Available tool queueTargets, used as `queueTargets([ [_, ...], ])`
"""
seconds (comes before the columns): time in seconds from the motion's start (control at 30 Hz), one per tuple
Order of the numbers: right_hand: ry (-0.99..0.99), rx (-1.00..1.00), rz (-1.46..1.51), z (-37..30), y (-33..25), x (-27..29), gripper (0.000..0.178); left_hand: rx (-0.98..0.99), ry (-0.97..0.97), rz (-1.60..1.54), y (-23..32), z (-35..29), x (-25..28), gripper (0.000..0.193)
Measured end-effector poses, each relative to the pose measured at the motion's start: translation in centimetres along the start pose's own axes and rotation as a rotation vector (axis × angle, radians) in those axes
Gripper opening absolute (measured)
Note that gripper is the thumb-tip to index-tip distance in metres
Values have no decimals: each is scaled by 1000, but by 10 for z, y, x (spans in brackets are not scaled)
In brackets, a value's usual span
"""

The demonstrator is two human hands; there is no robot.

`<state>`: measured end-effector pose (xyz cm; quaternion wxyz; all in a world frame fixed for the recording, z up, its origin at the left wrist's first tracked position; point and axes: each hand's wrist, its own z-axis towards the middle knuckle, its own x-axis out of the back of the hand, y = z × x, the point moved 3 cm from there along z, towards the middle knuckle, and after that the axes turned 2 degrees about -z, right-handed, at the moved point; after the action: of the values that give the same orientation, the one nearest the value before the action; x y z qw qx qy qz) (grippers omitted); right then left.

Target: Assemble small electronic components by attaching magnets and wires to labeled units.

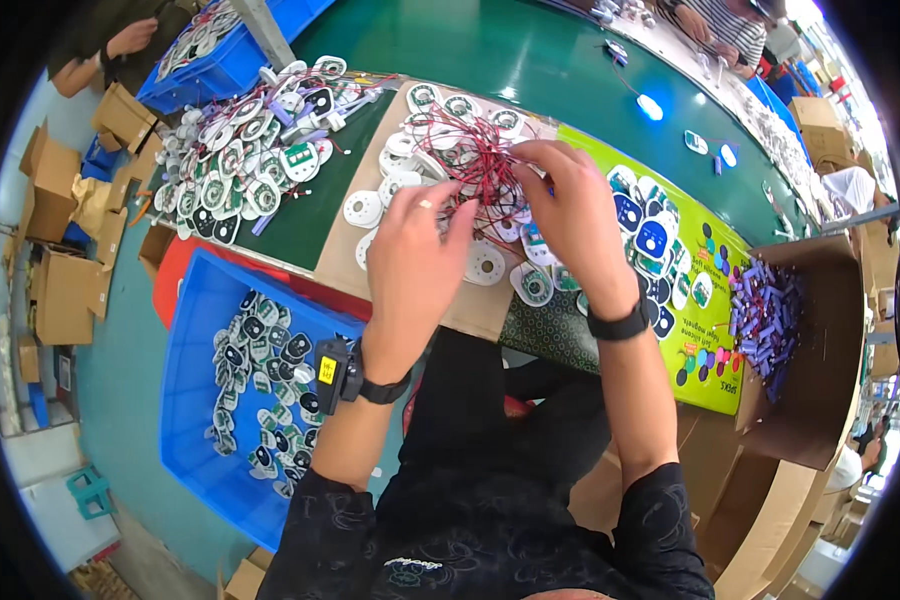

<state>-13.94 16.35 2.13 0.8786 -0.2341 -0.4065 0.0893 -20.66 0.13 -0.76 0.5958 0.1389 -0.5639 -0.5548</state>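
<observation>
L hand (425,245) & R hand (570,200) flanking red wire tangle (488,168) on cardboard sheet (338,256), near side of tabletop (400,50) — both half-curled, can't tell if pinching. Tangle prob. risking snags — hard tug could be tearing wires off white discs (363,208).

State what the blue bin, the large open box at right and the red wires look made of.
Blue bin: likely plastic, smooth and evenly coloured. Large open box: apparently matte cardboard, plain brown with flat panels. Red wires: probably plastic-coated metal, thin, tangled, bending freely; cores don't show.

A head-worn fisheye looks down from close above both hands (420,258).
</observation>
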Motion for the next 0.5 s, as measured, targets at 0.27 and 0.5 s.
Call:
queueTargets([
  [0.27,-275,-142,-112,21,15,-25,11,-70,-79,114,-11,34,-34,25],
  [0.5,-155,91,-178,23,6,-8,8,-41,-47,-66,-16,37,-29,16],
])
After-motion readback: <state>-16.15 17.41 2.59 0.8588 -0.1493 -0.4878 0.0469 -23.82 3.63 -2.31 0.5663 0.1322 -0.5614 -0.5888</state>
